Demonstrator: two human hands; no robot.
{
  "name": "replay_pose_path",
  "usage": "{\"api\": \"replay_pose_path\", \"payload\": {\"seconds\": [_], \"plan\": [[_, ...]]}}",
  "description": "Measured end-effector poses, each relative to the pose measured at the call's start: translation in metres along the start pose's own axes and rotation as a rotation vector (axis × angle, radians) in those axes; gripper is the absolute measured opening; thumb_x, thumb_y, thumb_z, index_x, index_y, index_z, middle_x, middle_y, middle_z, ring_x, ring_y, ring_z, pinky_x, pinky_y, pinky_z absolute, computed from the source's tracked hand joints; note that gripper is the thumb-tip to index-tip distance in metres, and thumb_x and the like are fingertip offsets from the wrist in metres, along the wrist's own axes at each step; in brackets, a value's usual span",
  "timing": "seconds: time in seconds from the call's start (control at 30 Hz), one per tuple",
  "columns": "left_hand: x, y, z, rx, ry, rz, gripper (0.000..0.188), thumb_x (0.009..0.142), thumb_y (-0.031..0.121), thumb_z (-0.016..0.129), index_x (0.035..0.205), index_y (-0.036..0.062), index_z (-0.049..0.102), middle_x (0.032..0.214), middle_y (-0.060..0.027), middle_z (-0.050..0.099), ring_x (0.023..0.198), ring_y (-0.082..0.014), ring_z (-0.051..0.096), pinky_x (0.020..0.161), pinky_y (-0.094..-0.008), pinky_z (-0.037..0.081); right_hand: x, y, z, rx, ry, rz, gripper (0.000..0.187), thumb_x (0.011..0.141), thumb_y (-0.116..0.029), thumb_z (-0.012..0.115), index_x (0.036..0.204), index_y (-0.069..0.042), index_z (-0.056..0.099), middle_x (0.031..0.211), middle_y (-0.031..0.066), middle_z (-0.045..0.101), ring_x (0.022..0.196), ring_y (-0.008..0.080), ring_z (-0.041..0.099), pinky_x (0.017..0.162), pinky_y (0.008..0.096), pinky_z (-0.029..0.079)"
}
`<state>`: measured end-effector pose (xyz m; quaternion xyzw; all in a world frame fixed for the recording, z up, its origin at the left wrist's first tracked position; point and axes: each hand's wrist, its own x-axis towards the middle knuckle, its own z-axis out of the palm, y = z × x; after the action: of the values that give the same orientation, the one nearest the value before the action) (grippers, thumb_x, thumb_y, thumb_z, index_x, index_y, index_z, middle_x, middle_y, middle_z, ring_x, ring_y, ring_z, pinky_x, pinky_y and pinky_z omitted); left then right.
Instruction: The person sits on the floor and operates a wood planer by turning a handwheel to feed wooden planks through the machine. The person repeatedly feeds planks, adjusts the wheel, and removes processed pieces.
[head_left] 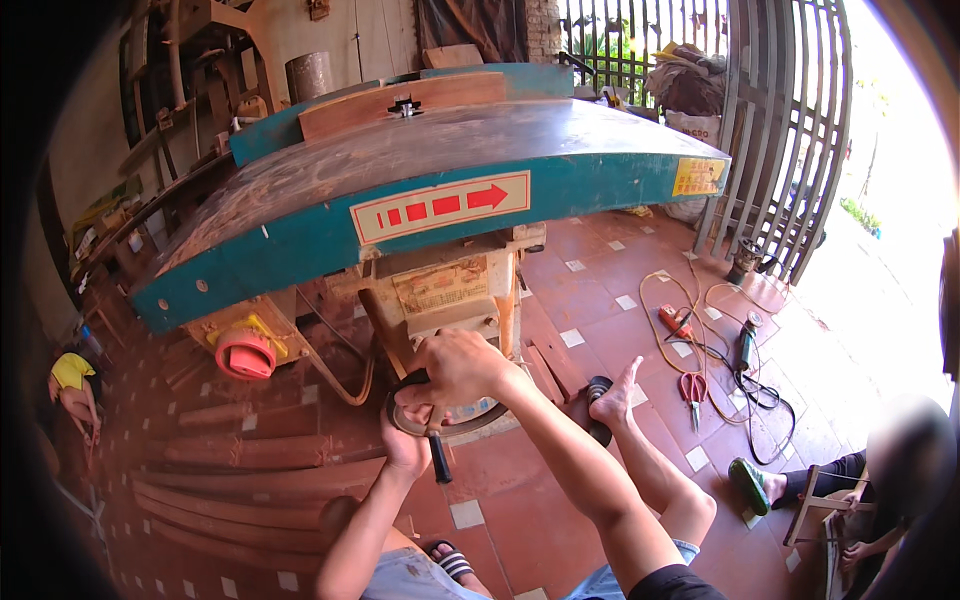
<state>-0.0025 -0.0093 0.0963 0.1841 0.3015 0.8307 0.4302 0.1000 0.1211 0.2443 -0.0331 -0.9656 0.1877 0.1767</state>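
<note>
In front of me, below the teal-edged machine table (300, 235), is a round handwheel (480, 418) with a black crank handle (440, 460) pointing down. My left hand (405, 435) curls around the wheel's left side from below. My right hand (462, 366) reaches over from above, its fingers bent and closed at the wheel's upper left part. The fingertips of that hand are hidden behind its own back. Above the wheel is the dusty machine body (445, 285). A wooden fence (400, 105) and a cutter (405, 106) sit on the tabletop.
A red switch (245, 353) projects at left. Wooden boards (240, 480) lie on the tiled floor. To the right are red-handled scissors (693, 395), power tools (748, 340) and cords (770, 400). One person (860, 500) sits at right, another (72, 385) far left.
</note>
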Motion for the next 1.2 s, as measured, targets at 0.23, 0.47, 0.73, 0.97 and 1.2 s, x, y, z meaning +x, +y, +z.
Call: {"api": "replay_pose_path", "payload": {"seconds": [0.23,0.47,0.73,0.97,1.2], "plan": [[0.009,-0.001,-0.034,0.134,-0.150,-0.155,0.077,0.099,0.069,0.019,0.113,0.0054,0.060,0.084,-0.0093,0.062,0.076,-0.0244,0.062,0.074,-0.0451,0.052,-0.005,-0.007,-0.001,0.045,0.045,0.010,0.040,0.082,-0.051,0.076,0.094,-0.014,0.081,0.079,0.0172,0.071,0.080,0.0347,0.070,0.072,0.0449,0.053],[-0.007,0.060,0.030,0.914,-0.052,0.137,0.070,0.107,0.061,0.031,0.100,0.0007,0.066,0.071,-0.0049,0.062,0.059,-0.0130,0.060,0.062,-0.0277,0.051,-0.058,0.056,0.025,0.951,0.271,0.067,0.036,0.090,-0.034,0.078,0.098,0.001,0.077,0.076,0.0051,0.070,0.074,0.0101,0.061,0.067,0.0295,0.048],[-0.004,0.012,-0.027,0.188,-0.156,0.094,0.069,0.103,0.065,0.037,0.113,0.0008,0.062,0.084,-0.0070,0.062,0.075,-0.0208,0.062,0.077,-0.0383,0.052,-0.015,0.009,-0.013,0.211,-0.076,0.050,0.048,0.089,-0.047,0.073,0.098,0.000,0.076,0.086,0.0145,0.073,0.084,0.0261,0.070,0.078,0.0373,0.054],[0.018,-0.012,-0.078,-0.031,-0.364,-0.056,0.048,0.100,0.050,0.048,0.068,0.0155,0.042,0.057,0.0015,0.033,0.065,-0.0167,0.041,0.092,-0.0402,0.042,0.029,-0.046,-0.009,-0.167,-0.375,0.048,0.052,0.083,-0.057,0.070,0.100,-0.008,0.078,0.090,0.0172,0.074,0.095,0.0371,0.071,0.083,0.0478,0.056],[0.003,0.056,0.021,0.832,0.073,0.058,0.057,0.109,0.052,0.035,0.077,0.0085,0.053,0.056,0.0022,0.041,0.053,-0.0079,0.047,0.054,-0.0259,0.040,-0.029,0.031,-0.001,0.297,0.115,-0.019,0.040,0.087,-0.046,0.078,0.090,-0.006,0.076,0.074,0.0087,0.070,0.072,0.0245,0.069,0.064,0.0373,0.051]]}}
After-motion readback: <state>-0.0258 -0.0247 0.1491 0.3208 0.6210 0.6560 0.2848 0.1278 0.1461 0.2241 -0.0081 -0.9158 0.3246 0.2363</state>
